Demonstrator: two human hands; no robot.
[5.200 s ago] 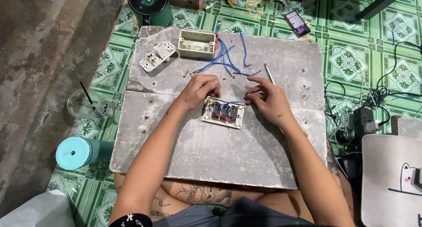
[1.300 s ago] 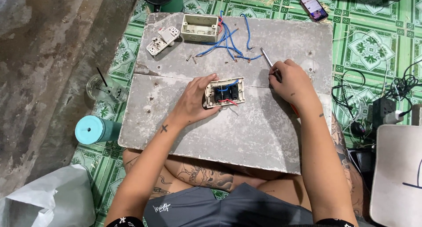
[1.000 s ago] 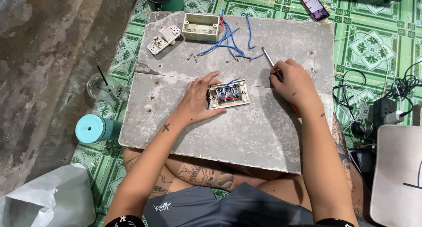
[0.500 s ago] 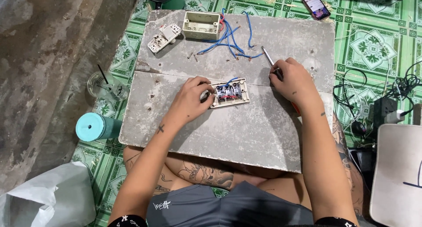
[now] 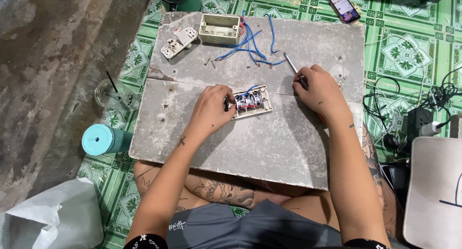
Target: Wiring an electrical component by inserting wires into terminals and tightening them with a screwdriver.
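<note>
Resting on a grey board, the left hand pinches the edge of an upturned switch plate while the right hand grips a screwdriver beside blue wires.

Both my arms are bare from the upper arm down, with a black band showing white marks at the near edge of each. My left hand has no ring or glove, and a small dark cross-shaped tattoo sits on the forearm just behind the wrist. My right hand is bare too, with small dark marks on its back and another on the wrist. I wear grey shorts with a small white print on the left leg. Dark line tattoos cover both my bare legs.
</note>
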